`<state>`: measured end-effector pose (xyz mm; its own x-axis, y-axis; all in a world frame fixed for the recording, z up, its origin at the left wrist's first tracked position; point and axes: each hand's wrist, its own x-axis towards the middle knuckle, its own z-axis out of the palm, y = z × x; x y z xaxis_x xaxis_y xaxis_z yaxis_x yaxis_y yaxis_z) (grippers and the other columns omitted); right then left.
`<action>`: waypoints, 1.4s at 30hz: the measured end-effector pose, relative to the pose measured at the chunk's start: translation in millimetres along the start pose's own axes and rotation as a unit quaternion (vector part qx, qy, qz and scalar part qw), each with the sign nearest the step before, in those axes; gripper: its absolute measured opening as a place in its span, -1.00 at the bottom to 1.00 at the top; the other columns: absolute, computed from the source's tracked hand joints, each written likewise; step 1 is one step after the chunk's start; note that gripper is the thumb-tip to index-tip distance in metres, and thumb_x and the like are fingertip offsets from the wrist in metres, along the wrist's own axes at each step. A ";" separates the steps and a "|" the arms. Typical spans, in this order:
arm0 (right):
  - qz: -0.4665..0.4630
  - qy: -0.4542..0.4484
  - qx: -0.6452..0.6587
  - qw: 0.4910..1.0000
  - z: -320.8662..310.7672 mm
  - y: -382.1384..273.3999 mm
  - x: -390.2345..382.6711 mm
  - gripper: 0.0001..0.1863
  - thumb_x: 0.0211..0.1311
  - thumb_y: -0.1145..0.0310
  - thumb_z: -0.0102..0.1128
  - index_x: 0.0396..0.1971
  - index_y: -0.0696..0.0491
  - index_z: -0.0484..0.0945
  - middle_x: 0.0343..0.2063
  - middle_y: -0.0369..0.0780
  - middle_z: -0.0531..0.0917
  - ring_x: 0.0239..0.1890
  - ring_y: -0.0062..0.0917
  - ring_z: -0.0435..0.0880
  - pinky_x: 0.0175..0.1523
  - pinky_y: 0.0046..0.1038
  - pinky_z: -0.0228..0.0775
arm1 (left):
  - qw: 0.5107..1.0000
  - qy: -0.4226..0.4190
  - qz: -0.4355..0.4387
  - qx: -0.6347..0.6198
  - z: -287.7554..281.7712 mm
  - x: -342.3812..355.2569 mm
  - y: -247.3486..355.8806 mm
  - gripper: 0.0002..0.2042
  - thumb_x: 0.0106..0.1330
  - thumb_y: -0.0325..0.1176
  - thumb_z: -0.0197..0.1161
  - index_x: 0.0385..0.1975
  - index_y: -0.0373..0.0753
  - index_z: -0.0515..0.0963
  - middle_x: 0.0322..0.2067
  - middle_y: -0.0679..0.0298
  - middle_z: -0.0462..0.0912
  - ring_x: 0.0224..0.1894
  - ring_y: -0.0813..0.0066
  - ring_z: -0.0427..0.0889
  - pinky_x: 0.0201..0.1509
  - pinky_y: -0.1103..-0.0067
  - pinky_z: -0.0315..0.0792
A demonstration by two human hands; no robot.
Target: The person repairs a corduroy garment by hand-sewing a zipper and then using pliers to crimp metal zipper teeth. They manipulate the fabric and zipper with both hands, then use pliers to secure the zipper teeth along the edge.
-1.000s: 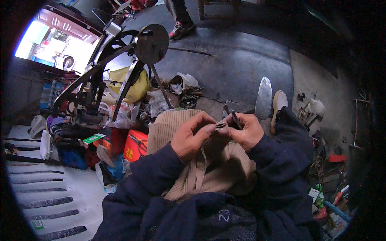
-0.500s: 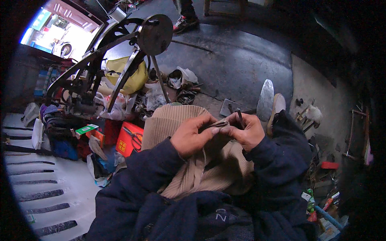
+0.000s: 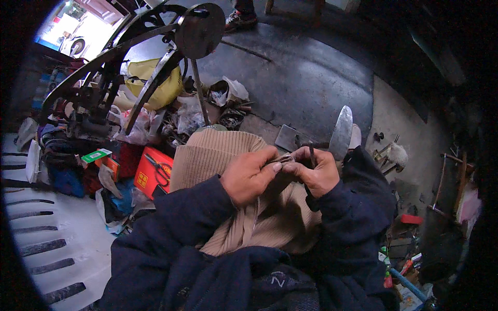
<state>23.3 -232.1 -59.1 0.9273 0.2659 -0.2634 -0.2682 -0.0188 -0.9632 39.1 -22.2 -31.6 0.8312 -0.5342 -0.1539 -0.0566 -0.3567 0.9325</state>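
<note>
Across my lap lies a tan ribbed cloth (image 3: pixel 218 147), with a thin line like a zip or seam running down it. Above its middle, my left hand (image 3: pixel 249 176) pinches a small folded brownish piece (image 3: pixel 282 159) between thumb and fingers. From the other side my right hand (image 3: pixel 319 173) grips the same piece, the two thumbs almost meeting. Whether this piece belongs to the cloth I cannot tell. A thin dark stick-like thing (image 3: pixel 312 155) pokes up between the fingers of my right hand; its lower end is hidden.
A black iron machine with a round disc (image 3: pixel 199 31) stands front left. Beside it are a yellow bag (image 3: pixel 155 83), plastic bags and a red box (image 3: pixel 153 173) with scissors (image 3: pixel 162 176). A flat metal blade shape (image 3: pixel 342 132) rises beyond my right hand. Another person's shoe (image 3: pixel 241 20) shows at the top.
The view has shifted slightly, so the surroundings sit a little further left and higher. Both hands keep their pinch on the brownish piece, with hardly any movement.
</note>
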 end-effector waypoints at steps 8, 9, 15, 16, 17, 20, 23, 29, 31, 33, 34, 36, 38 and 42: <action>0.029 0.002 0.004 1.000 3.1 -3.2 2.7 -0.86 0.21 0.44 0.35 -0.32 0.18 0.60 -0.41 -0.36 0.66 -0.34 -0.74 0.57 -0.16 -0.64 0.43 | 0.999 -0.006 -0.029 -0.022 -3.7 3.6 -3.3 -0.79 0.40 -0.28 0.03 -0.33 -0.33 0.41 -0.58 0.14 0.34 -0.49 0.41 0.35 -0.37 0.43 0.30; 0.037 0.011 0.002 0.999 3.8 -3.0 3.3 -0.86 0.20 0.43 0.36 -0.32 0.17 0.62 -0.41 -0.35 0.67 -0.34 -0.73 0.58 -0.17 -0.62 0.43 | 0.999 -0.007 -0.029 -0.022 -4.5 3.9 -3.9 -0.80 0.39 -0.29 0.03 -0.33 -0.33 0.40 -0.57 0.07 0.38 -0.48 0.25 0.41 -0.37 0.37 0.31; 0.068 0.007 0.067 0.995 7.8 -5.2 6.5 -0.83 0.19 0.42 0.36 -0.29 0.18 0.64 -0.39 -0.32 0.69 -0.32 -0.69 0.60 -0.17 -0.59 0.45 | 0.997 -0.008 -0.030 -0.073 -6.1 5.4 -11.6 -0.81 0.35 -0.30 0.05 -0.32 -0.33 0.41 -0.58 -0.02 0.44 -0.50 0.11 0.50 -0.39 0.32 0.32; 0.068 0.009 0.059 0.996 7.2 -6.8 6.4 -0.83 0.20 0.42 0.35 -0.28 0.19 0.63 -0.40 -0.32 0.69 -0.33 -0.69 0.60 -0.17 -0.59 0.45 | 0.995 -0.007 -0.033 -0.093 -5.8 5.9 -12.9 -0.80 0.35 -0.29 0.05 -0.32 -0.33 0.41 -0.59 -0.01 0.43 -0.51 0.16 0.49 -0.40 0.33 0.32; 0.080 0.011 0.050 0.996 6.2 -8.6 6.3 -0.82 0.21 0.42 0.34 -0.27 0.20 0.63 -0.40 -0.32 0.69 -0.33 -0.69 0.60 -0.18 -0.59 0.45 | 0.993 -0.006 -0.035 -0.113 -5.7 6.5 -14.0 -0.80 0.36 -0.29 0.05 -0.33 -0.33 0.41 -0.59 0.01 0.42 -0.52 0.20 0.48 -0.40 0.34 0.31; 0.079 0.026 0.065 0.994 4.4 -13.0 5.8 -0.81 0.25 0.42 0.30 -0.22 0.20 0.63 -0.40 -0.33 0.68 -0.34 -0.69 0.59 -0.19 -0.59 0.44 | 0.991 -0.002 -0.038 -0.130 -7.2 8.2 -15.1 -0.79 0.36 -0.28 0.05 -0.35 -0.34 0.42 -0.59 0.04 0.42 -0.53 0.26 0.45 -0.40 0.37 0.31; 0.080 0.038 0.081 0.993 0.6 -16.4 6.8 -0.81 0.30 0.43 0.24 -0.17 0.20 0.63 -0.38 -0.33 0.68 -0.34 -0.70 0.58 -0.20 -0.60 0.43 | 0.986 -0.039 -0.082 -0.139 -11.5 8.0 -13.4 -0.79 0.39 -0.28 0.01 -0.29 -0.30 0.45 -0.49 0.37 0.38 -0.39 0.61 0.33 -0.28 0.58 0.27; 0.070 0.044 0.061 0.995 -2.7 -20.3 3.6 -0.81 0.28 0.46 0.23 -0.14 0.19 0.63 -0.34 -0.31 0.68 -0.29 -0.69 0.60 -0.14 -0.61 0.42 | 0.993 -0.017 -0.070 -0.089 -8.2 10.6 -11.7 -0.79 0.36 -0.27 0.06 -0.34 -0.32 0.42 -0.57 0.00 0.46 -0.51 0.11 0.51 -0.39 0.32 0.33; 0.055 0.046 0.064 0.995 0.0 -18.5 3.5 -0.79 0.26 0.48 0.25 -0.13 0.19 0.62 -0.33 -0.30 0.68 -0.28 -0.67 0.60 -0.11 -0.60 0.43 | 0.996 -0.011 -0.046 -0.071 -7.0 10.6 -11.8 -0.79 0.36 -0.27 0.06 -0.33 -0.32 0.42 -0.54 -0.03 0.48 -0.48 0.03 0.52 -0.37 0.28 0.34; 0.043 0.049 0.066 0.996 2.0 -15.8 4.4 -0.78 0.24 0.49 0.26 -0.12 0.20 0.61 -0.31 -0.29 0.68 -0.26 -0.66 0.60 -0.08 -0.58 0.43 | 0.998 -0.012 -0.032 -0.049 -6.2 11.3 -11.9 -0.79 0.36 -0.27 0.07 -0.33 -0.32 0.41 -0.53 -0.06 0.50 -0.45 -0.05 0.54 -0.36 0.26 0.36; 0.046 0.046 0.055 0.996 1.6 -14.9 4.9 -0.77 0.24 0.50 0.26 -0.12 0.20 0.61 -0.30 -0.27 0.68 -0.24 -0.65 0.61 -0.06 -0.57 0.43 | 0.999 -0.014 -0.025 -0.039 -6.2 11.4 -11.9 -0.79 0.36 -0.27 0.07 -0.33 -0.32 0.41 -0.52 -0.07 0.50 -0.44 -0.08 0.54 -0.35 0.25 0.36; 0.063 0.044 0.029 0.997 0.3 -13.4 5.5 -0.77 0.23 0.51 0.26 -0.11 0.21 0.60 -0.27 -0.25 0.68 -0.22 -0.63 0.61 -0.02 -0.55 0.44 | 0.999 -0.022 -0.018 -0.035 -6.1 12.0 -11.9 -0.80 0.36 -0.28 0.07 -0.32 -0.32 0.41 -0.52 -0.08 0.50 -0.42 -0.11 0.54 -0.34 0.24 0.37; 0.051 0.039 0.035 0.997 -0.1 -12.8 5.0 -0.75 0.22 0.51 0.25 -0.10 0.21 0.60 -0.30 -0.28 0.68 -0.27 -0.68 0.61 -0.10 -0.61 0.43 | 0.998 -0.030 -0.017 -0.048 -5.5 12.2 -11.8 -0.80 0.36 -0.29 0.07 -0.32 -0.32 0.41 -0.52 -0.08 0.50 -0.42 -0.11 0.53 -0.34 0.24 0.37; 0.033 0.039 0.037 0.998 1.9 -12.4 4.9 -0.78 0.23 0.51 0.24 -0.13 0.23 0.60 -0.31 -0.27 0.68 -0.27 -0.67 0.63 -0.10 -0.61 0.46 | 0.996 -0.031 -0.018 -0.078 -4.5 12.9 -12.6 -0.81 0.36 -0.30 0.07 -0.32 -0.33 0.41 -0.54 -0.06 0.48 -0.45 -0.04 0.53 -0.36 0.26 0.36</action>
<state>30.6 -228.8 -48.3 0.9242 0.1899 -0.3315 -0.3442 0.0377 -0.9381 53.1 -21.2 -43.9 0.7950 -0.5714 -0.2039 0.0641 -0.2550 0.9648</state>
